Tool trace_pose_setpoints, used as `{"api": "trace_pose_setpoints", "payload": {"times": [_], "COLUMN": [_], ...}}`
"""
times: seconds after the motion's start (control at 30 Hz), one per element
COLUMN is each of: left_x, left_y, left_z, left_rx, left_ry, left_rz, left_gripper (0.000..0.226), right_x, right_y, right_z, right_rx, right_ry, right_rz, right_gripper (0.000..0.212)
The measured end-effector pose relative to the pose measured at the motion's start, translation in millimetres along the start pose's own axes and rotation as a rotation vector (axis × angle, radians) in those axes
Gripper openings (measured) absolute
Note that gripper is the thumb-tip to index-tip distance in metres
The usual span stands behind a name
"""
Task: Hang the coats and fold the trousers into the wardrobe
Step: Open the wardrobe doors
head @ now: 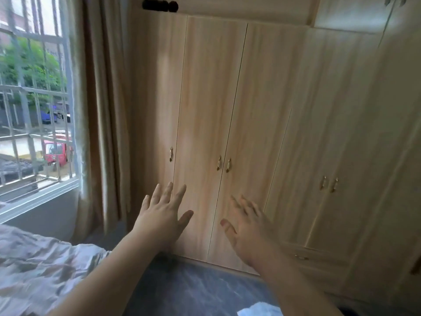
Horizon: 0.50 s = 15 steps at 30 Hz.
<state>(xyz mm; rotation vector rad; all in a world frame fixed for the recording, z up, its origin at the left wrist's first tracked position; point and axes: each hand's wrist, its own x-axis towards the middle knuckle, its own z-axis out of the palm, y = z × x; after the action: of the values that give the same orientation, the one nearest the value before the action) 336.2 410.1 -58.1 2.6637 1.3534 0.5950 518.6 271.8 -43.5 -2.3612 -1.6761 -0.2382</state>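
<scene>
A light wooden wardrobe fills the wall ahead, all its doors closed. A pair of small brass handles sits where the two middle doors meet. My left hand is stretched out with fingers spread and straight, below and left of those handles. My right hand reaches forward too, fingers spread and slightly blurred, below and right of them. Neither hand holds anything. No coats or trousers are in sight.
A bed with a crumpled pale cover lies at the lower left. A barred window and beige curtain are to the left. Dark floor runs to the wardrobe. More handles sit on the right doors. A light blue thing lies at the bottom.
</scene>
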Motion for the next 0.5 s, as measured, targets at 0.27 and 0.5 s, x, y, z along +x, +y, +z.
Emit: {"api": "trace_pose_setpoints", "payload": {"times": [0.27, 0.5], "left_x": [190.0, 352.7], "left_y": [-41.0, -38.8], "left_z": [89.6, 141.8], "left_rx": [-0.004, -0.048], "left_ry": [-0.027, -0.077], "left_rz": [0.053, 0.139], "left_gripper": [0.072, 0.071], "right_x": [177.7, 319.2], "right_y": [38.5, 102.3], "right_z": [74.3, 122.3], "right_rx": [-0.026, 0.028], "right_ry": [-0.057, -0.040], "right_rz": [0.041, 0.156], "right_gripper": [0.076, 0.066]}}
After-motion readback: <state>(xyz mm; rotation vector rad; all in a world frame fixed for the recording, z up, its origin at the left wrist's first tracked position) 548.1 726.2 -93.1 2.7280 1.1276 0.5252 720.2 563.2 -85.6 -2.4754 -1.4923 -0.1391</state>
